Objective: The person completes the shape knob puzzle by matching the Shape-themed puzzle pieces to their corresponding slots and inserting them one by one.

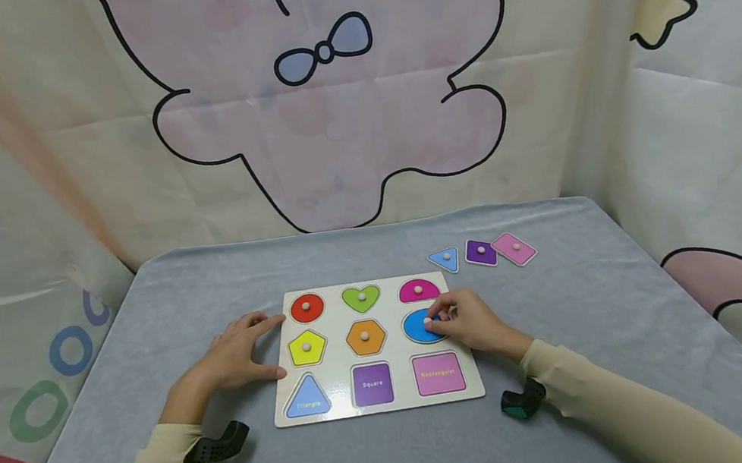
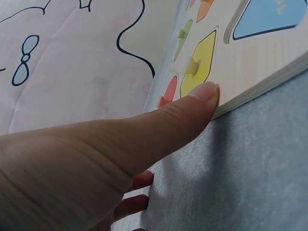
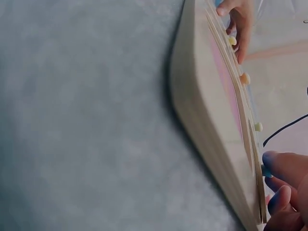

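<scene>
A white wooden shape puzzle board point(image 1: 339, 372) lies on the table. In its middle row at the right sits a blue oval piece point(image 1: 418, 328); my right hand point(image 1: 470, 319) pinches its knob between thumb and fingertips. My left hand point(image 1: 234, 358) rests with extended thumb and fingers against the board's left edge. The left wrist view shows the left thumb point(image 2: 168, 113) on the edge near the yellow pentagon point(image 2: 201, 62). Red circle point(image 1: 297, 308), green heart point(image 1: 359, 292), magenta half-circle point(image 1: 411, 286) and orange hexagon point(image 1: 366, 346) pieces sit in their recesses. The bottom row shows printed triangle, square and rectangle recesses.
Behind the board, at the right, lie three loose knobbed pieces: a blue triangle point(image 1: 442, 263), a purple square point(image 1: 477, 256) and a pink rectangle point(image 1: 514, 250), the last two touching. A grey cloth point(image 1: 383, 455) covers the table. Printed curtains point(image 1: 94, 156) hang behind and at the sides.
</scene>
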